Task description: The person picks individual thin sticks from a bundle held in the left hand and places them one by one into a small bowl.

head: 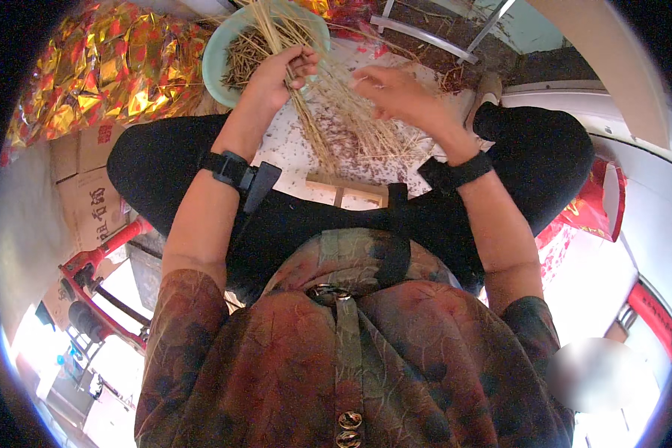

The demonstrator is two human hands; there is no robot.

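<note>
My left hand (283, 73) is closed around a bundle of dry straw-like stalks (312, 127). The bundle runs from above the bowl down toward my lap, with its thin, branched ends lowest. To its right, more loose, feathery stalks (364, 120) spread over a pale surface (280, 145) littered with small dark bits. My right hand (395, 95) is beside these stalks, blurred and with bent fingers; whether it pinches any of them cannot be told. A pale green plastic bowl (215, 61) holding short brown stalk pieces (246, 56) sits beyond my left hand, partly under the bundle.
Shiny gold-and-red foil wrapping (117, 67) lies at the left, above cardboard boxes (89, 201). A wooden frame (350, 190) is close to my lap. Metal legs (425, 38) stand at the upper right. A red bag (596, 201) is beside my right knee.
</note>
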